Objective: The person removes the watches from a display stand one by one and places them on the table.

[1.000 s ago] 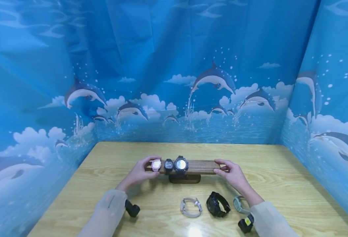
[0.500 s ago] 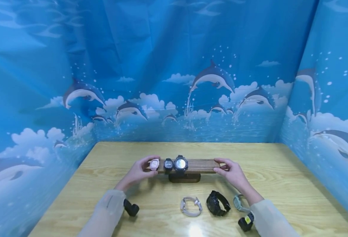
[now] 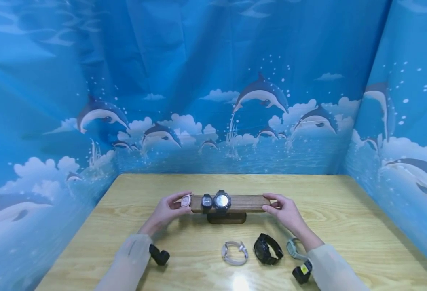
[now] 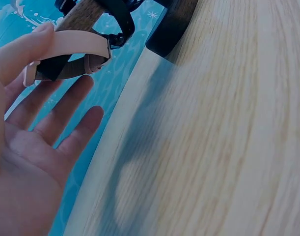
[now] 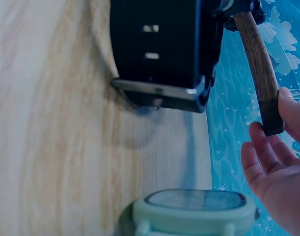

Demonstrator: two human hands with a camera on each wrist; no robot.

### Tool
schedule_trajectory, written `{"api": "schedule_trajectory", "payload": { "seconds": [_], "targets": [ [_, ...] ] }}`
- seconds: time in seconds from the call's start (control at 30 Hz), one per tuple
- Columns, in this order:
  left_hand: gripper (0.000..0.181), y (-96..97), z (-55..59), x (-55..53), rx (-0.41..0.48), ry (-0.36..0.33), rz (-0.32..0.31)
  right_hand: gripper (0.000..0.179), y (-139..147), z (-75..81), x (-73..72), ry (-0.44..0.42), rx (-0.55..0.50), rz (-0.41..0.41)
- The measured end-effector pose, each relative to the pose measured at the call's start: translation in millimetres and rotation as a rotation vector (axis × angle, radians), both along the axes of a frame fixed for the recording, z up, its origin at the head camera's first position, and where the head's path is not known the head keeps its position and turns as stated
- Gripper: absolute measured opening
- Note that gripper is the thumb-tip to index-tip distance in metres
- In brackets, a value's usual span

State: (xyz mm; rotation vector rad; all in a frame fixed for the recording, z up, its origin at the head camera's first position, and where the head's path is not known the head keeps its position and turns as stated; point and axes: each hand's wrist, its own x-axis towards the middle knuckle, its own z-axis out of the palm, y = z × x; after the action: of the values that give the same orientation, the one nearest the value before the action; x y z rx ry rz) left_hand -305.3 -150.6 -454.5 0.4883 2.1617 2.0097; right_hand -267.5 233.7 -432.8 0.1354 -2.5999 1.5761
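Note:
A wooden watch stand (image 3: pixel 248 203) has a crossbar on a dark base (image 3: pixel 226 218). At its left end my left hand (image 3: pixel 166 212) pinches a pink watch (image 3: pixel 186 201). In the left wrist view, the closed pink strap (image 4: pixel 76 43) loops round the dark bar tip, thumb on the strap, other fingers spread below. My right hand (image 3: pixel 284 211) grips the bar's right end between thumb and fingers, also seen in the right wrist view, where the bar end (image 5: pixel 272 115) shows. A small black watch (image 3: pixel 206 201) and a larger black watch (image 3: pixel 222 201) sit on the bar between the hands.
In front of the stand lie a white watch (image 3: pixel 234 254), a big black watch (image 3: pixel 268 249) and a mint green watch (image 3: pixel 295 248), the last close to my right forearm. The wooden table (image 3: pixel 195 250) meets a dolphin-print curtain (image 3: pixel 199 81) behind.
My left hand has moved left with the pink watch, away from the small black watch toward the bar's tip. My right hand stays on the other end.

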Motion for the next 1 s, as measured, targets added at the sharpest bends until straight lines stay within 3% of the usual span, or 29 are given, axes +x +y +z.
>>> {"api": "schedule_trajectory", "payload": {
  "seconds": [0.17,0.43,1.0],
  "targets": [
    [0.061,-1.3,0.6,1.2,0.007,-0.025,0.041,0.045,-1,0.3,0.6,-0.002,-0.012,0.001],
    [0.059,-7.5,-1.7,4.7,0.012,0.004,0.093,0.044,-1,-0.8,1.1,-0.004,-0.018,-0.003],
    [0.059,-22.2,3.2,16.0,-0.095,0.033,0.17,0.046,0,-0.7,1.3,0.01,-0.006,0.006]
  ]
}}
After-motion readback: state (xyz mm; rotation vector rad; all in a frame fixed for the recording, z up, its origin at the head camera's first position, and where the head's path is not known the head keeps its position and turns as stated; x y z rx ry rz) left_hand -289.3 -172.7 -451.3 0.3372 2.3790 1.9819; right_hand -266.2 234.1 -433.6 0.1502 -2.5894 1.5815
